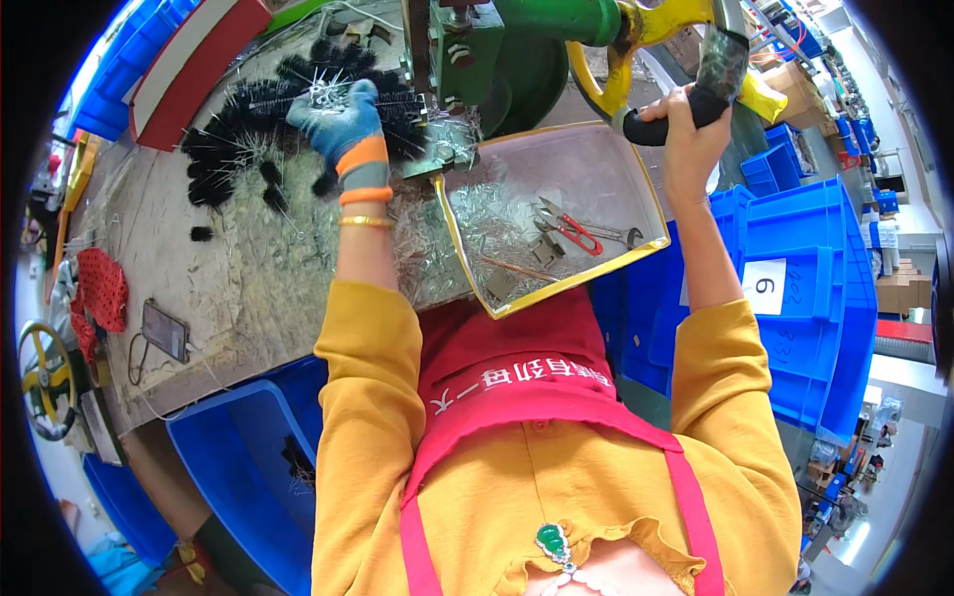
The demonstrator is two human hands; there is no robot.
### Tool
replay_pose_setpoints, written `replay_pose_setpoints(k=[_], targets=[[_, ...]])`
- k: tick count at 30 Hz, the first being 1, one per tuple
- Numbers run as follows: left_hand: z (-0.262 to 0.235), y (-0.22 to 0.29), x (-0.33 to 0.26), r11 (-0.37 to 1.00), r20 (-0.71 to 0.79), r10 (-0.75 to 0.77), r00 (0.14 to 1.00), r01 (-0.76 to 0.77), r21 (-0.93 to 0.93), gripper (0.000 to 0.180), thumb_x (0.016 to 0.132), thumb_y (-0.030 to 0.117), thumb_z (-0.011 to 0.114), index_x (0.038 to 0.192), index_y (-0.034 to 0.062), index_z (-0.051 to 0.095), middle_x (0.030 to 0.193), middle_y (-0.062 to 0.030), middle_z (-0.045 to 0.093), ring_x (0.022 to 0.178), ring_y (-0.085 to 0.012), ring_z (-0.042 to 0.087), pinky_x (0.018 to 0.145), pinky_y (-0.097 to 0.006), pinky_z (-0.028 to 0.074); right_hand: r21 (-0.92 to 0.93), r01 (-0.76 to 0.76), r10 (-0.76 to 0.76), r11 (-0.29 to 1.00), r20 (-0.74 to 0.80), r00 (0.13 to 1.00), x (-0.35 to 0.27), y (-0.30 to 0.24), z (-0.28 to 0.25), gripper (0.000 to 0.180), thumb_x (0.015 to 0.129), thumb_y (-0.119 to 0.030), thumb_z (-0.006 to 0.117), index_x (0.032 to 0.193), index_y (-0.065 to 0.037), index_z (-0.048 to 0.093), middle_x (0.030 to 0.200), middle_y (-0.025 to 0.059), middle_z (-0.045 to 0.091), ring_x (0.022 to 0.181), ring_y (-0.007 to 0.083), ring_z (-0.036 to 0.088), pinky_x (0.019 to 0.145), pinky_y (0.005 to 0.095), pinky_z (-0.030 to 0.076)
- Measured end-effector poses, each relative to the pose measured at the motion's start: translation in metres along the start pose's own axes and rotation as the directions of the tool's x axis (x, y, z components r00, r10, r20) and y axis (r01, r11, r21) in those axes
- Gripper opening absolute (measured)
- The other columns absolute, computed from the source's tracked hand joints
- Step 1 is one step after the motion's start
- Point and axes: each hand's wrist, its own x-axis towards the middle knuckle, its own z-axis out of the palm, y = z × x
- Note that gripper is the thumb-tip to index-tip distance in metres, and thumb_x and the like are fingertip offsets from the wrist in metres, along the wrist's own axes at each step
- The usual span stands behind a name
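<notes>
My left hand (343, 124), in a blue-grey glove with orange bands, is closed beside the press, at the edge of a pile of black bristle brushes (234, 129) with thin wire stems. A wire brush (402, 107) runs from its fingers toward the tooling of the green press (467, 60). Silvery wire ends (328, 91) bunch just beyond the glove; whether the hand grips these too I cannot tell. Bare, my right hand (686, 134) is wrapped round the black grip (661, 127) of the press's yellow handwheel (596, 84).
A yellow-edged tray (564, 290) holds wire scraps, red-handled snips (571, 233) and a wrench (621, 234). Wire bits litter the worktable (229, 288), where a phone (165, 330) lies by a red cloth (101, 288). Blue bins (785, 328) stand at right, another (234, 447) lower left.
</notes>
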Motion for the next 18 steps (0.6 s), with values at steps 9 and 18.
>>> replay_pose_setpoints(k=[9, 18], targets=[[0.002, -0.012, 0.0, 0.958, 0.024, -0.05, 0.998, 0.054, -0.282, 0.067, 0.054, -0.009, 0.068, 0.108, 0.0055, 0.031, 0.086, -0.007, 0.05, 0.069, -0.0152, 0.052, 0.062, -0.025, 0.047, -0.242, -0.044, 0.087, 0.969, 0.169, 0.982, 0.025, -0.031, -0.006, 0.013, 0.072, -0.004, 0.049, 0.082, 0.0, 0.042, 0.052, 0.0079, 0.054, 0.048, 0.0133, 0.055, 0.051, 0.0239, 0.046], [0.009, -0.013, 0.0, 0.974, -0.196, -0.103, 0.975, 0.059, -0.218, 0.054, 0.061, -0.02, 0.049, 0.105, 0.0033, 0.03, 0.085, -0.0129, 0.047, 0.059, -0.0159, 0.049, 0.046, -0.028, 0.048, -0.431, -0.097, 0.256, 0.897, 0.328, 0.909, 0.067, -0.054, -0.003, 0.014, 0.075, -0.013, 0.05, 0.077, 0.0, 0.049, 0.055, 0.0046, 0.05, 0.047, 0.0126, 0.053, 0.046, 0.0245, 0.044]])
